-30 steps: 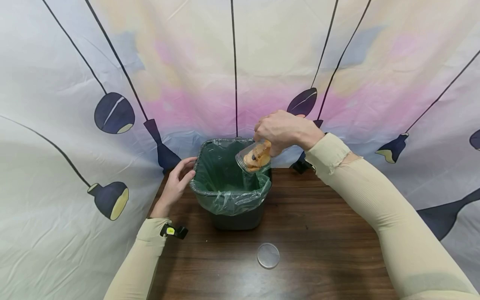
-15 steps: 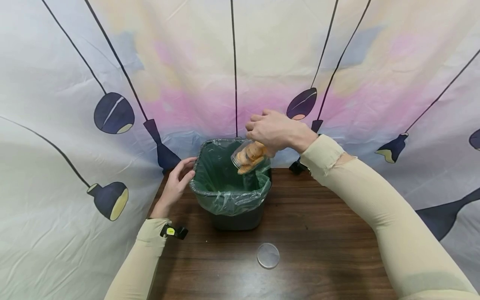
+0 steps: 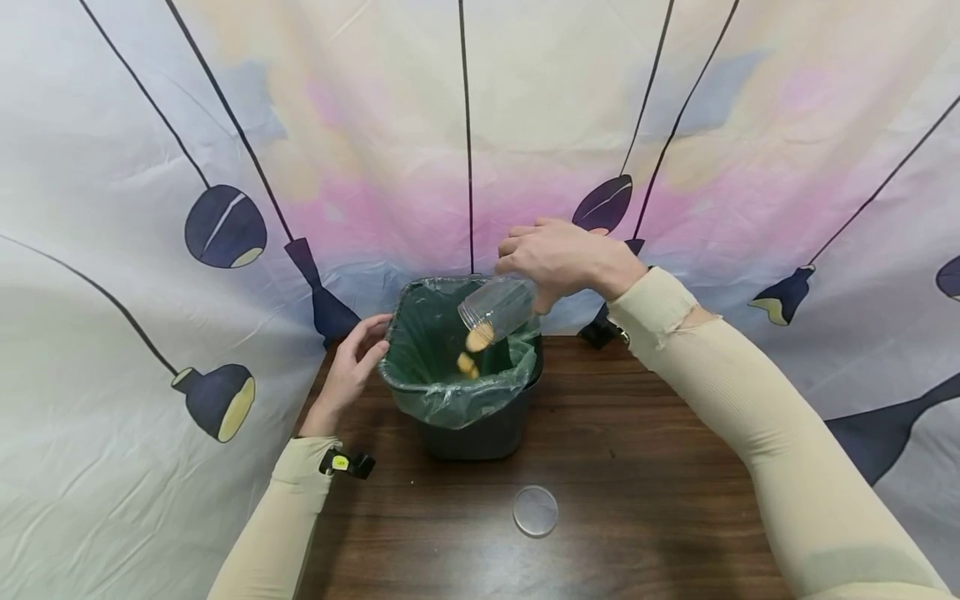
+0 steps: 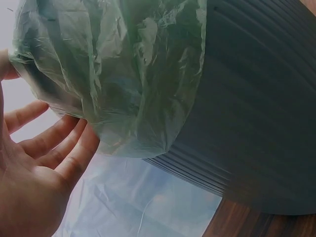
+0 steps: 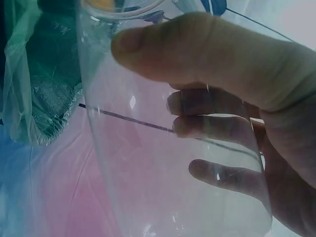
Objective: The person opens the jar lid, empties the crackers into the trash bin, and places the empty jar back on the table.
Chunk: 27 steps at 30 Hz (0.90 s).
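Note:
A dark grey trash bin [image 3: 472, 442] stands on the table, lined with a green plastic bag [image 3: 453, 408] folded over its rim. My right hand [image 3: 566, 258] grips a clear plastic jar [image 3: 508, 302], tilted mouth-down over the bin's opening. In the right wrist view, thumb and fingers wrap round the see-through jar [image 5: 133, 148]. An orange-tan cookie [image 3: 480, 337] is at the jar's mouth, and smaller pieces [image 3: 467, 365] are below it, inside the bin's opening. My left hand [image 3: 352, 367] touches the bin's left side with extended fingers; the left wrist view shows its fingertips against the bag [image 4: 123, 98].
A round clear lid [image 3: 536, 511] lies on the dark wooden table [image 3: 637, 483], in front of the bin. A fabric backdrop [image 3: 390, 150] printed with hanging lamps rises right behind the bin and along both sides.
The cookies that filled the jar have slid out into the bin, with the last ones at or just below its mouth. The left hand stays at the bin.

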Each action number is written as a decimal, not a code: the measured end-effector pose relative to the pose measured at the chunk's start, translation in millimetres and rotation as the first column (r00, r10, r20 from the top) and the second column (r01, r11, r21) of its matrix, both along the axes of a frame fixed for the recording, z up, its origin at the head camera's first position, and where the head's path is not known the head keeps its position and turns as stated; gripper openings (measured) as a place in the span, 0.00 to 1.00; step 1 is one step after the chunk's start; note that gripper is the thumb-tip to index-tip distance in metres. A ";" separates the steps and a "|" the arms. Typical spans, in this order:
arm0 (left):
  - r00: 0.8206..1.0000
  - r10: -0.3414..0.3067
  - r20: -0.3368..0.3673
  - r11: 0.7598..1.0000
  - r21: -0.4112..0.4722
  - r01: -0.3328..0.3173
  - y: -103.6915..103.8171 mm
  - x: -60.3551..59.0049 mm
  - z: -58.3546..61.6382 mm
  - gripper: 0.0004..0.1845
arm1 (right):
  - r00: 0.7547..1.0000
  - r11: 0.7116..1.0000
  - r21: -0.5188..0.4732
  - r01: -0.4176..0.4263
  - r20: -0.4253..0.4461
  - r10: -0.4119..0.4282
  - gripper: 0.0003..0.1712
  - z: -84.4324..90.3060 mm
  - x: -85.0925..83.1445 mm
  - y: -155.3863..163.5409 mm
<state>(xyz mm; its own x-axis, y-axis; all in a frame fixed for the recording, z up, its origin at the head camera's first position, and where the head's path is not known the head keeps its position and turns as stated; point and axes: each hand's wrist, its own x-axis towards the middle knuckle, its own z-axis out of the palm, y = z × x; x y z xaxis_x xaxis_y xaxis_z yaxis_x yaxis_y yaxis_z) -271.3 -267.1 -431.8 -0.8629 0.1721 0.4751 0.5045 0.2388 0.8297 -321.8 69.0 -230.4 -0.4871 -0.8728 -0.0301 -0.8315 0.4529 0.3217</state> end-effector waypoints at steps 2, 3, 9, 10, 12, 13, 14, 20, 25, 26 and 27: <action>1.000 0.002 0.001 1.000 -0.003 -0.002 -0.8 0.3 -0.6 0.22 | 1.000 1.000 -0.024 0.005 0.026 -0.004 0.43 -0.5 -1.6 1.8; 1.000 0.002 0.000 1.000 -0.006 -0.002 -1.2 0.4 -0.9 0.22 | 0.999 0.999 -0.034 0.008 0.037 -0.007 0.43 -0.7 -2.3 2.8; 1.000 -0.003 -0.020 1.000 -0.016 0.003 -1.8 0.4 -0.1 0.22 | 0.998 0.999 -0.038 0.019 0.065 -0.017 0.45 -0.7 -4.9 5.1; 1.000 -0.004 -0.022 1.000 -0.015 0.004 -1.8 0.1 -0.1 0.22 | 0.998 0.999 -0.037 0.022 0.066 -0.019 0.45 -0.5 -5.0 5.1; 1.000 -0.007 -0.026 1.000 -0.016 0.007 -1.4 -0.2 0.1 0.22 | 0.998 0.999 -0.036 0.027 0.065 -0.025 0.45 0.1 -5.1 4.7; 1.000 -0.007 -0.021 1.000 -0.012 0.007 -1.0 0.0 0.5 0.22 | 0.998 0.999 -0.036 0.030 0.065 -0.028 0.45 0.2 -5.1 4.5; 1.000 -0.008 -0.020 1.000 -0.012 0.008 -0.5 0.5 1.0 0.22 | 0.997 0.999 -0.035 0.035 0.063 -0.032 0.45 0.1 -5.1 4.3; 1.000 -0.016 -0.021 1.000 -0.002 0.016 1.1 1.4 1.2 0.22 | 0.996 0.999 -0.021 0.048 0.070 -0.047 0.47 -0.7 -4.5 3.6; 1.000 0.000 -0.019 1.000 -0.010 0.000 1.5 0.8 2.4 0.22 | 0.997 0.998 -0.023 0.054 0.065 -0.052 0.46 -1.2 -4.9 3.8; 1.000 0.001 -0.017 1.000 -0.011 -0.002 1.5 0.6 2.8 0.22 | 0.996 0.998 -0.023 0.056 0.065 -0.054 0.47 -1.3 -4.9 4.0; 1.000 0.003 -0.013 1.000 -0.016 -0.003 1.4 0.4 3.2 0.22 | 0.996 0.998 -0.024 0.058 0.065 -0.056 0.47 -1.4 -4.9 3.9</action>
<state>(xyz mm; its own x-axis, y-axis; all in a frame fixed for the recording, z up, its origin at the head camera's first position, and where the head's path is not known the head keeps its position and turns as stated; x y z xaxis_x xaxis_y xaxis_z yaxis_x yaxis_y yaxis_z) -271.0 -265.7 -428.6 -0.8570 0.1771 0.4840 0.5149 0.2531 0.8190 -326.7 72.9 -231.7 -0.5341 -0.8444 -0.0411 -0.8226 0.5078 0.2558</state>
